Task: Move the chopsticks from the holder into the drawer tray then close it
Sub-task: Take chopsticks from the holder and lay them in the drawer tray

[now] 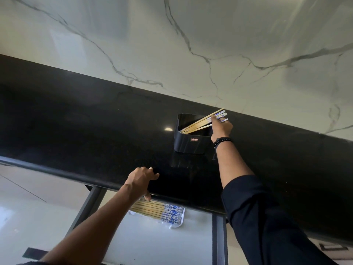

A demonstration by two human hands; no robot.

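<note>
Chopsticks [198, 124] in holder [191, 144] on tabletop [95, 121], patterned tops pinched by right hand [221, 129]. More in drawer [219, 236] tray. Left hand [142, 179] curled on tabletop edge, grasping nothing. Light, stiff, smooth; likely to fan apart, so best gripped bunched near tops.

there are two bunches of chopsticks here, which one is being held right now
The bunch in the black holder on the counter: the right hand grips those chopsticks at their patterned ends. The other chopsticks lie flat in the open drawer below, untouched.
</note>
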